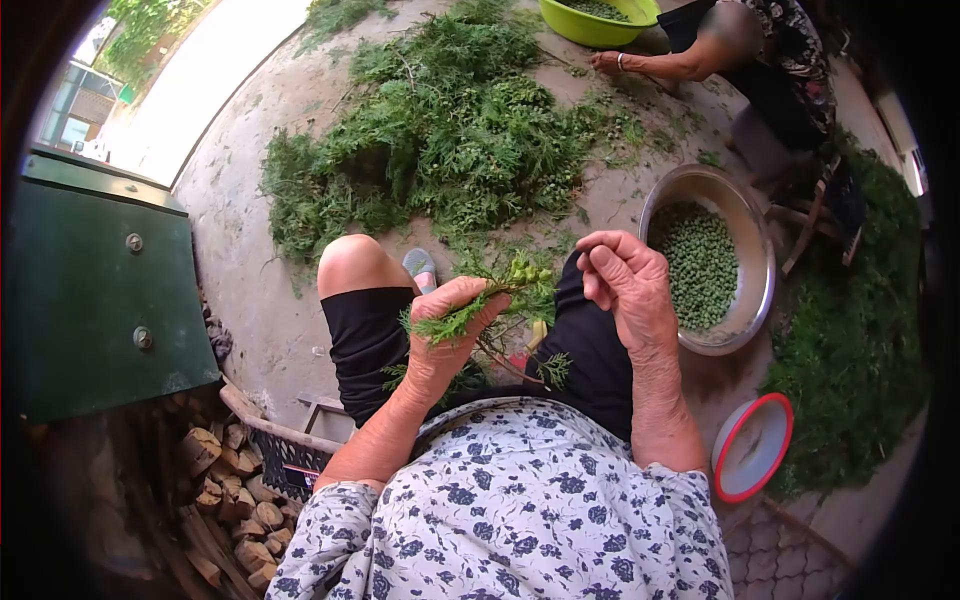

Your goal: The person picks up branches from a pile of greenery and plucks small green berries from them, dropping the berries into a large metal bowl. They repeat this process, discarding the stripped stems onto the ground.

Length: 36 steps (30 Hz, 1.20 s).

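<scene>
My left hand (450,335) is closed around a leafy evergreen sprig (520,298) over my lap. Small green cones (528,272) cluster near the sprig's top, and its woody stem hangs below my fingers. To the right, my right hand (628,285) is raised apart from the sprig, thumb and fingers drawn together; whether anything is between them, I cannot make out. Just beyond that hand stands a metal basin (765,285) partly filled with green cones (697,265).
A large heap of cut evergreen branches (440,130) covers the floor ahead. Another person (775,70) sits at the upper right beside a lime-green basin (590,30). A red-rimmed bowl (720,470) lies right, near more branches (850,370). Firewood (240,480) and a green cabinet (105,300) are left.
</scene>
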Available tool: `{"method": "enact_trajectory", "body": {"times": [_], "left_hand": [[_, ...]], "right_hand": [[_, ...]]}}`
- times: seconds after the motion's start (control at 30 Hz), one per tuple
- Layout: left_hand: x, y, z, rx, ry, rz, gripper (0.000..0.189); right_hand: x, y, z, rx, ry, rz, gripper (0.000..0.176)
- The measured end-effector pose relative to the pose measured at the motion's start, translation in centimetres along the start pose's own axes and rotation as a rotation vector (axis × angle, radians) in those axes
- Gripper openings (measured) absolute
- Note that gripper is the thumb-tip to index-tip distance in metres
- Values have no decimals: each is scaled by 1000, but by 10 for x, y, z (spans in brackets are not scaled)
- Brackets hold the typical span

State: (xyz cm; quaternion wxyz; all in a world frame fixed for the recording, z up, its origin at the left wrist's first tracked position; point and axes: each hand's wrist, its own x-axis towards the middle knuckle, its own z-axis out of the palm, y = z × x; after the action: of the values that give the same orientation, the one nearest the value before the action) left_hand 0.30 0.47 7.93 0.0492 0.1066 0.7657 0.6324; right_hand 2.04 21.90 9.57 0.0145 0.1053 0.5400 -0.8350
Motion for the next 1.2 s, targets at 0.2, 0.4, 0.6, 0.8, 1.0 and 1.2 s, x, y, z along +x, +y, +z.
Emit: {"method": "enact_trajectory", "body": {"times": [0.2,0.4,0.6,0.8,1.0,1.2], "left_hand": [[0,-1,-1,154,-8,313,19],[0,1,-2,198,-26,302,20],[2,-1,-3,166,-18,382,18],[-4,4,-3,233,-30,319,17],[1,17,5,377,-21,607,31],[-1,11,7,476,-38,729,31]], "right_hand": [[-10,0,27,-487,-99,-252,23],[-7,6,31,-642,-103,-250,26],[-4,18,31,-480,-104,-116,17],[-8,26,33,-208,-7,-37,8],[-5,42,26,306,85,212,12],[-6,39,33,269,199,154,15]]}}
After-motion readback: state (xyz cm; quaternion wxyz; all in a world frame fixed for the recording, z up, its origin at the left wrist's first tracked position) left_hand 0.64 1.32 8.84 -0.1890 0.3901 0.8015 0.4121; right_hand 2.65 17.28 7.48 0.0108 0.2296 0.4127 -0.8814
